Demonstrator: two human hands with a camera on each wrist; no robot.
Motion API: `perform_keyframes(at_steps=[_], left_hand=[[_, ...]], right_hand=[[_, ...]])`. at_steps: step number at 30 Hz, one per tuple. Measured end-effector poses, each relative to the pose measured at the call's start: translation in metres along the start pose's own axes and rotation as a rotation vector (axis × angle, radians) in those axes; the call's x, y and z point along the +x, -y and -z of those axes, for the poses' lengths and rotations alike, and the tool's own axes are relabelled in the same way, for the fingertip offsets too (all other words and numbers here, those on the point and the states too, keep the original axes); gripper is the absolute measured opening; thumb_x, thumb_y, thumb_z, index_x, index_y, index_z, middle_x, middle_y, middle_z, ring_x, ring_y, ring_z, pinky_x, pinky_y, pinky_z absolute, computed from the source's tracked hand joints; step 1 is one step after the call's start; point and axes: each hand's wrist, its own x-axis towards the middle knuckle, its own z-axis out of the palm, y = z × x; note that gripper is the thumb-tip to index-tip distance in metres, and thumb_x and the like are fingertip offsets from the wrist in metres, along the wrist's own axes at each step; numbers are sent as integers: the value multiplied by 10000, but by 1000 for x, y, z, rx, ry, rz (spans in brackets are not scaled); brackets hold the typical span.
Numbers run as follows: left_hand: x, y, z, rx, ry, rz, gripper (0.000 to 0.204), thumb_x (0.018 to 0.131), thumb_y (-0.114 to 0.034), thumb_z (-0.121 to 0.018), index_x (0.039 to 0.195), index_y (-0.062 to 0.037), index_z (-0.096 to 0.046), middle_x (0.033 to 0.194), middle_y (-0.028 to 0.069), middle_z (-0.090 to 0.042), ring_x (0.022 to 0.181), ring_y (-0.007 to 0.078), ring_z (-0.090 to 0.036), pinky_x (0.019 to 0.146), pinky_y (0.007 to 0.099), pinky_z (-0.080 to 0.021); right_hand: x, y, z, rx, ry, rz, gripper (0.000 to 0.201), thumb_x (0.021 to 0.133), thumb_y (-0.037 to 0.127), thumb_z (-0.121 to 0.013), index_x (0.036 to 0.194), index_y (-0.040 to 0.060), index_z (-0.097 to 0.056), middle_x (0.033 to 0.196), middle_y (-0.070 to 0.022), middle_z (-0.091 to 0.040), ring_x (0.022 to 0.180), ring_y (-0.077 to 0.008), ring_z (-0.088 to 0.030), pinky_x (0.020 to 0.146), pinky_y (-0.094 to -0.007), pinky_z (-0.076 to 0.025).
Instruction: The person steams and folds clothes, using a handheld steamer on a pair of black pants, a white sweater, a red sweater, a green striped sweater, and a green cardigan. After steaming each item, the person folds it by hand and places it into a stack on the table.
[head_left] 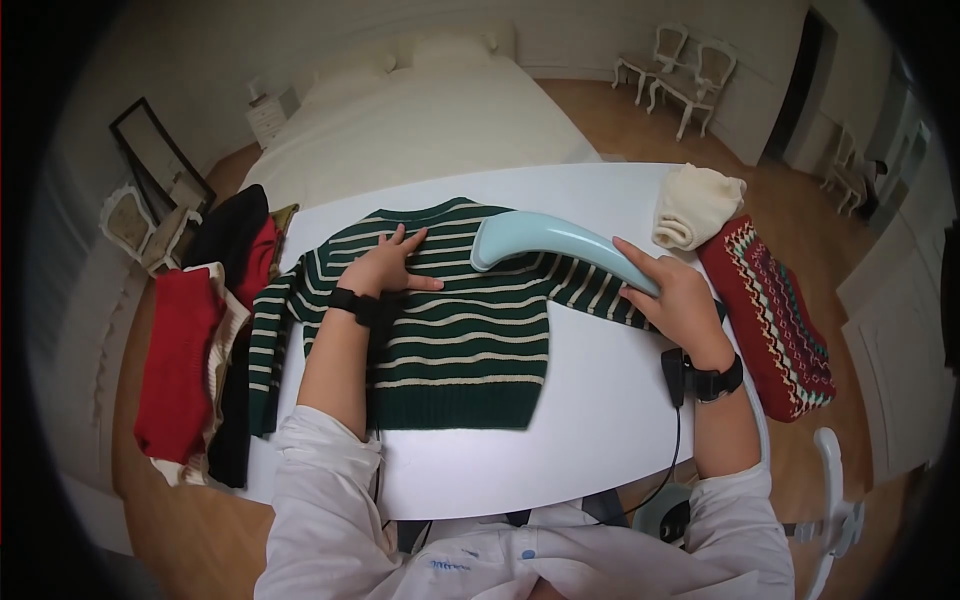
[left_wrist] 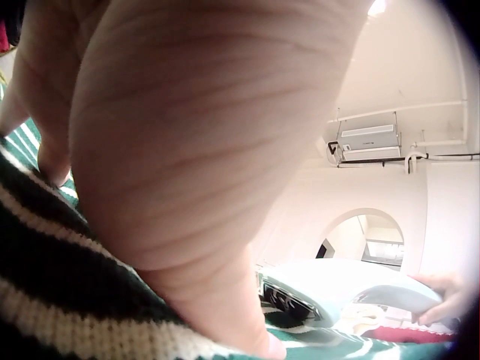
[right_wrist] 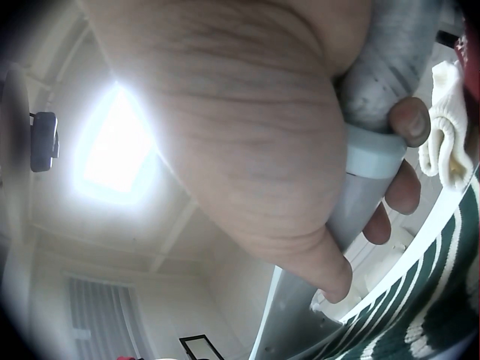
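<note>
A green sweater [head_left: 455, 345] with cream stripes lies spread on a white ironing board [head_left: 615, 410]. My left hand [head_left: 388, 266] rests on its upper body, fingers spread and straight. In my right hand [head_left: 688, 308] I hold the handle of a light blue garment steamer [head_left: 550, 232], whose wide head is over the sweater's upper chest near the right-hand sleeve. In the left wrist view, the dark underside of the steamer head [left_wrist: 289, 300] faces down, close over the knit. The right wrist view shows fingers and thumb round the handle, with a grey hose [right_wrist: 386, 75] at its end.
Red, cream and black knitwear [head_left: 185, 350] is piled at the board's left end. A rolled cream knit [head_left: 697, 205] and a folded patterned red knit [head_left: 770, 320] lie on the right. A bed [head_left: 440, 130] stands beyond; a light blue stand [head_left: 830, 490] is at lower right.
</note>
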Motion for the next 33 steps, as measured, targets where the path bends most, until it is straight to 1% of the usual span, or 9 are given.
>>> perform_keyframes(at_steps=[5,11,13,16,19,21,28,30,33], left_hand=[[-2,-3,-1,-10,-14,38,1323,562,-825,-829,1661,-364,-254,1741,141,-181,1594,404,-186,1186,729,-263],[-5,-7,-1,-36,-21,43,1311,560,-816,-833,1655,-363,-272,1742,133,-185,1598,402,-168,1185,741,-258],[-6,-8,-1,-38,-22,50,1321,551,-820,-837,1655,-360,-276,1741,133,-190,1599,410,-156,1180,758,-245],[-7,-11,2,-50,-12,55,1334,539,-822,-842,1654,-360,-275,1743,132,-182,1601,410,-147,1169,786,-222],[-11,-15,6,-38,5,79,1344,536,-825,-843,1657,-362,-264,1744,131,-176,1602,407,-143,1176,784,-210],[-13,-18,9,-27,16,79,1321,560,-834,-829,1657,-362,-264,1746,130,-167,1601,412,-143,1175,785,-213],[-14,-20,11,-28,18,87,1300,581,-835,-819,1657,-360,-266,1743,142,-170,1598,419,-150,1169,792,-212],[-15,-21,11,-30,19,89,1295,586,-834,-817,1657,-359,-266,1743,143,-170,1597,421,-150,1168,794,-211],[-16,-21,12,-30,22,82,1286,595,-833,-813,1657,-355,-268,1743,144,-169,1598,423,-146,1166,797,-207]], right_hand=[[0,3,2,-8,-3,12,680,862,203,-820,1490,333,-591,841,-143,-644,759,-302,-649,745,-393,-531],[-1,0,2,-2,-20,28,667,866,208,-816,1484,326,-597,850,-133,-642,750,-303,-645,740,-397,-537],[-1,-2,1,-3,-12,41,700,872,231,-799,1512,372,-553,826,-138,-627,745,-327,-657,729,-423,-545],[-1,-1,2,-17,-17,49,700,870,230,-801,1513,358,-556,818,-135,-626,733,-319,-652,719,-418,-542],[0,1,2,-26,-18,55,695,864,226,-804,1506,345,-568,811,-129,-624,719,-311,-648,709,-413,-541],[0,2,2,-15,-19,42,681,861,219,-804,1494,337,-583,811,-126,-622,716,-312,-647,707,-414,-542],[0,1,2,-15,-29,45,662,857,216,-808,1476,329,-602,816,-126,-623,724,-319,-648,710,-415,-545],[0,1,1,-11,-37,47,667,844,204,-834,1470,273,-614,832,-132,-637,730,-307,-644,714,-399,-536],[0,-2,-1,18,-52,60,676,837,195,-840,1470,267,-612,833,-132,-637,738,-309,-646,719,-399,-536]])
